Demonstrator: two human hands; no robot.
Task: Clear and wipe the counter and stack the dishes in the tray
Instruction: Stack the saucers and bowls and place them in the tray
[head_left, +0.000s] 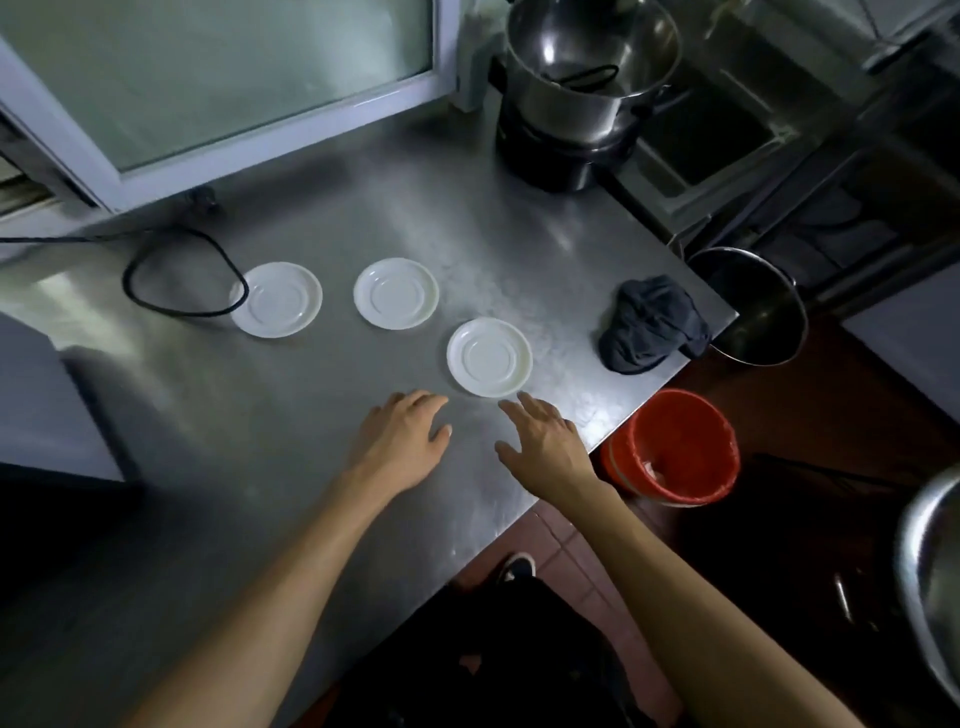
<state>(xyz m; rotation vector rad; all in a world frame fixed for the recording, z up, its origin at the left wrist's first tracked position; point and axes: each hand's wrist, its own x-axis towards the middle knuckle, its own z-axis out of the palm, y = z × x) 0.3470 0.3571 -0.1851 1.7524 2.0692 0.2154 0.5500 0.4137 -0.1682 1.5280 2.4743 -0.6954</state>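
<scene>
On the steel worktop (291, 457) in front of you, start at the far left: a black cable (156, 291) loops across the surface and its curve lies over the left rim of the left saucer (278, 300). Free that rim before you lift, or the cable will likely drag the dish. Just right of it, and apart from it, sits the middle saucer (396, 294). Nearer you and further right is the near saucer (490, 357), the closest of the three.

Your left hand (402, 441) lies low over the worktop with fingers straight and relaxed, holding nothing, short of the near saucer. Your right hand (545, 441) is likewise spread and empty, its fingertips just beside that saucer's near rim.

The saucers look like glazed ceramic: light, stiff, smooth and breakable. They lie flat, so I would slide a thumb over the raised rim and fingers under the edge rather than press on the centre; the polished steel may let them skid.

To the right, near the worktop's corner, a dark cloth (652, 325) lies crumpled; it is soft and will bunch in any grasp. No tray is in view. A red bucket (675, 447) stands on the floor beyond the edge.
</scene>
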